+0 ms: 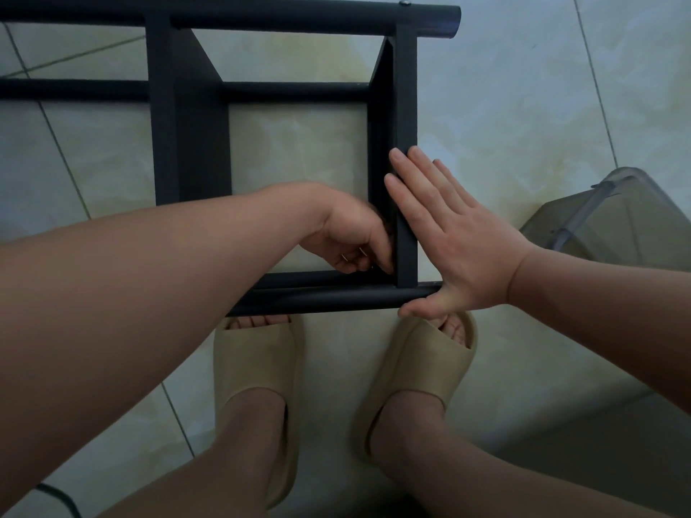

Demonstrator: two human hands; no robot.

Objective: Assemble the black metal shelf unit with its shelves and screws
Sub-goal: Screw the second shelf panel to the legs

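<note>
The black metal shelf unit (284, 20) lies on its side on the tiled floor, its round posts running left to right. Two flat shelves stand on edge between the posts: one at the left (187, 125) and one at the right (407, 87). My right hand (448, 233) presses flat against the outer face of the right shelf, fingers straight, thumb on the near post (318, 299). My left hand (351, 237) reaches inside the frame with fingers curled at the corner where the right shelf meets the near post. What it pinches is hidden. A silver screw head (404, 1) shows on the far post.
My feet in beige slippers (258, 368) stand just before the near post. A translucent grey plastic bin (613, 218) sits at the right. A black cable (60, 499) lies at the lower left. Pale floor tiles surround the frame.
</note>
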